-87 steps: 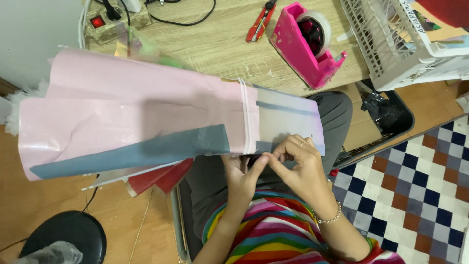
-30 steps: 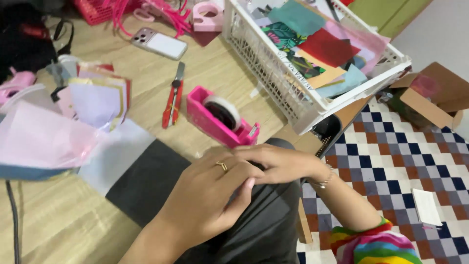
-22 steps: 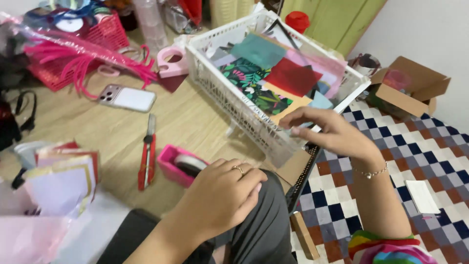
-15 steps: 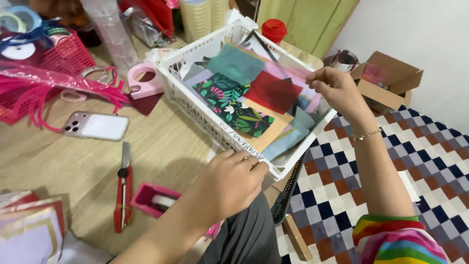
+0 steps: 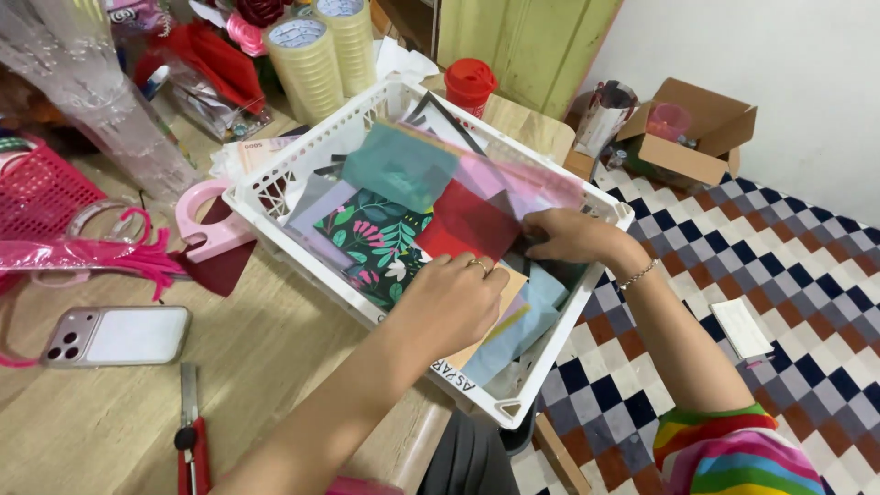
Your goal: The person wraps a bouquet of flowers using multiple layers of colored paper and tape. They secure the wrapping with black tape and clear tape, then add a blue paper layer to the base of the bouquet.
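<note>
A white plastic basket [image 5: 486, 390] stands on the wooden table, full of several coloured paper sheets. Among them are a teal sheet [image 5: 399, 165], a floral sheet [image 5: 371, 243] and a dark red sheet [image 5: 467, 220]. My left hand [image 5: 449, 298], with a ring, rests inside the basket with curled fingers on a tan sheet; its fingertips are hidden. My right hand [image 5: 573, 236], with a bracelet, reaches in from the right and pinches the edge of the dark red sheet.
A phone [image 5: 115, 335] and red-handled pliers [image 5: 191, 440] lie on the table at the left. A pink tape dispenser [image 5: 206, 225], stacked tape rolls [image 5: 307, 55] and a red cup [image 5: 469, 82] surround the basket. A cardboard box [image 5: 697, 128] sits on the checkered floor.
The view swung from my lap and the pink sheets up to the basket. My right hand reached into it first, then my left hand left my lap and came down on the sheets.
</note>
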